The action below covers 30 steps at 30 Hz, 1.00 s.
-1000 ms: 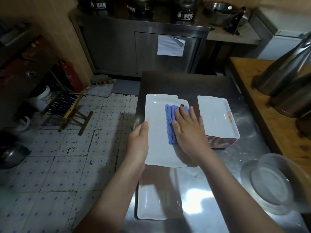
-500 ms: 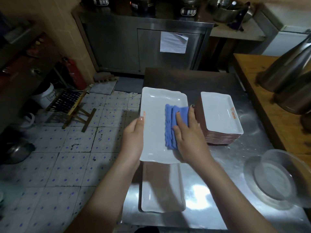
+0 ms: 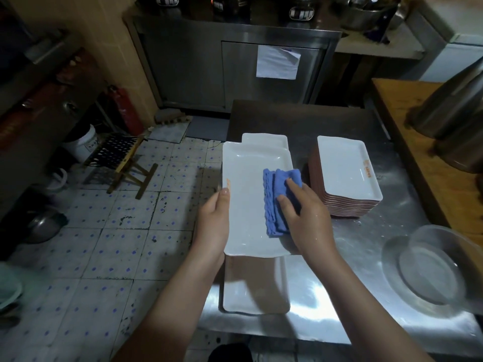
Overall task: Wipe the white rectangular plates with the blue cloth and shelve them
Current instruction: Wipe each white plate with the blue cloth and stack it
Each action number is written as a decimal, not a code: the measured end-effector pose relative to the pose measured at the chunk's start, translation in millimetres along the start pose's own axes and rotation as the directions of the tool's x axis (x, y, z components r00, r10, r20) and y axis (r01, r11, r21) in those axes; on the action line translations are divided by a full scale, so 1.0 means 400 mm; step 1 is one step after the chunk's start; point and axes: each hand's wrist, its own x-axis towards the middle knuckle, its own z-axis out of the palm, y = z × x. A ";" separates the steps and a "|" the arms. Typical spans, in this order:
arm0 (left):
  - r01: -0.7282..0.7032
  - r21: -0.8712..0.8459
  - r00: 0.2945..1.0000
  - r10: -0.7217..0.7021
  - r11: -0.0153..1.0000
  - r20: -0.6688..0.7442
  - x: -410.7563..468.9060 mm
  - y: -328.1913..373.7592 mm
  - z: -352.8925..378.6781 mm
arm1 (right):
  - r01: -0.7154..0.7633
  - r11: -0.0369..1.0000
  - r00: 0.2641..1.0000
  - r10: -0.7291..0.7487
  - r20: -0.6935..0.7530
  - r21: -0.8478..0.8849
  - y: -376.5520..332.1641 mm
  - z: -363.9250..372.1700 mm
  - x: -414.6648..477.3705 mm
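Nearest on the steel table [image 3: 339,296], a white plate [image 3: 254,286] lies flat by the left edge, partly under the raised plate. Just beyond it the left hand [image 3: 213,226] grips the left rim of the held plate [image 3: 248,199], thumb on top and fingers curled beneath, while the right hand [image 3: 303,215] presses the folded blue cloth [image 3: 277,199] onto the plate's right half, fingers spread flat over it. Since a second ago the cloth has slid nearer along the plate and the plate has shifted slightly, uncovering another white plate [image 3: 264,141] behind it; wiping seems well under way, and shelving has not begun. Both forearms reach forward, wrists bent down. Farther right stands the stack of plates [image 3: 345,173], well apart from the hands.
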 end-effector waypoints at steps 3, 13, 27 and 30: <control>0.011 -0.014 1.000 -0.011 1.000 0.001 -0.020 -0.011 -0.012 | 0.129 0.991 0.991 -0.130 -0.012 -0.026 -0.005 -0.009 -0.029; 0.057 0.038 0.998 -0.056 0.998 -0.028 -0.082 -0.096 -0.062 | -0.329 0.705 0.937 0.326 0.125 0.628 0.033 -0.037 -0.047; 0.197 0.319 0.980 -0.188 0.927 -0.058 -0.060 -0.323 -0.083 | -0.583 0.479 0.773 0.575 0.268 0.656 0.128 -0.018 -0.067; 0.150 0.456 0.988 -0.117 0.877 -0.099 -0.055 -0.351 -0.083 | -0.608 0.389 0.747 0.577 0.332 0.692 0.141 -0.020 -0.067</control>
